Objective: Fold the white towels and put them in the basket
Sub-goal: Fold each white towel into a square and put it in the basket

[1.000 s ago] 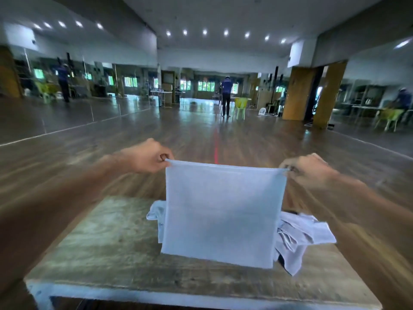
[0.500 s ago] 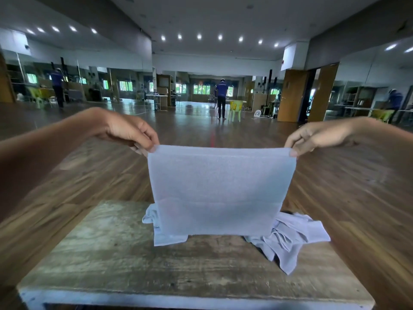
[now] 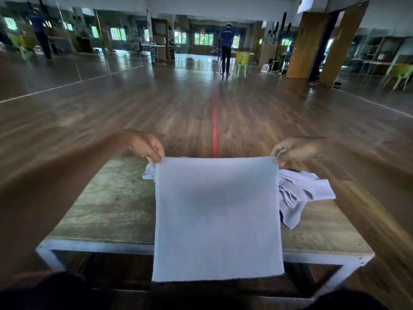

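A white towel point(image 3: 216, 215) hangs flat in front of me, stretched by its two top corners. My left hand point(image 3: 145, 146) pinches the top left corner and my right hand point(image 3: 290, 149) pinches the top right corner. The towel's lower edge hangs past the near edge of the low wooden table point(image 3: 107, 204). Behind it a crumpled heap of white towels point(image 3: 299, 193) lies on the table, mostly hidden, with a bit showing at the left point(image 3: 148, 173). No basket is in view.
The table has a white metal frame point(image 3: 93, 247). Around it is a wooden floor with a red line point(image 3: 215, 124). Far off, a person point(image 3: 226, 50) stands by a yellow-green chair point(image 3: 242, 61). My dark-clothed legs fill the bottom edge.
My hands have come down and toward me with the towel. It now hangs longer and reaches past the table's near edge. The camera tilted downward.
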A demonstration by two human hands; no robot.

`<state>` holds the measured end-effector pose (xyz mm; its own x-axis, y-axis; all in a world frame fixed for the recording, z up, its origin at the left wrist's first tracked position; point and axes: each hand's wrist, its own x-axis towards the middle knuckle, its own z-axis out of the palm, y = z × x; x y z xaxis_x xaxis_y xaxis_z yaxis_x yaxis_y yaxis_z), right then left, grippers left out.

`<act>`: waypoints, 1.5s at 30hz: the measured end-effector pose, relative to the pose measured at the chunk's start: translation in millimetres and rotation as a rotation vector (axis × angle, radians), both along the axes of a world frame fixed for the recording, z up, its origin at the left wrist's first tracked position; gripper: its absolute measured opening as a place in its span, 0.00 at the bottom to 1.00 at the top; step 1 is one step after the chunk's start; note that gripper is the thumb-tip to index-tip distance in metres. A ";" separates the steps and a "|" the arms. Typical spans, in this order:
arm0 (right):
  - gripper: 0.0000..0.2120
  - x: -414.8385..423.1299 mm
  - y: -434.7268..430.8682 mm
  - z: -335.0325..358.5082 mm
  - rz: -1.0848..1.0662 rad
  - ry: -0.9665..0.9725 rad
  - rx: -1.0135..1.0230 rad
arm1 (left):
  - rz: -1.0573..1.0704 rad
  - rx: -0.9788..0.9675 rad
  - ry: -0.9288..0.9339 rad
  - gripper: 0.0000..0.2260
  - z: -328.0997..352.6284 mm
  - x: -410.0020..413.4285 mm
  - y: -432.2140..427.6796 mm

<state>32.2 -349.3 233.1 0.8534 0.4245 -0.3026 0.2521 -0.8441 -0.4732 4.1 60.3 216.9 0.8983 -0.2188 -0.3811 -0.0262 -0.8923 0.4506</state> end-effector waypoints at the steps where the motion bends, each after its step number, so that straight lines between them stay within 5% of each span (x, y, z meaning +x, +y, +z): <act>1: 0.05 3.2 3.6 -11.7 -0.024 -0.060 0.006 | 0.015 0.023 -0.088 0.03 -11.6 4.4 -1.4; 8: 0.07 26.8 18.4 -72.6 -0.203 -0.533 -0.269 | 0.117 0.109 -0.532 0.05 -72.0 23.8 -1.7; 13: 0.09 -3.7 6.8 -127.2 -0.197 -0.694 -0.180 | 0.103 0.227 -0.688 0.07 -120.6 -1.4 -8.0; 16: 0.08 -34.9 -4.7 -165.1 -0.152 -0.785 -0.163 | 0.051 0.141 -0.846 0.11 -160.7 -38.2 -9.5; 24: 0.15 -103.4 -27.6 -255.4 -0.053 -0.795 -0.184 | -0.020 0.162 -0.772 0.15 -264.6 -117.8 -11.9; 38: 0.17 -116.2 -25.1 -270.4 0.093 -1.029 -0.276 | -0.177 0.269 -0.975 0.11 -269.0 -126.7 -15.1; 45: 0.02 -118.0 -24.9 -276.8 0.235 -1.105 -0.356 | -0.178 0.246 -0.980 0.08 -267.5 -131.1 -16.5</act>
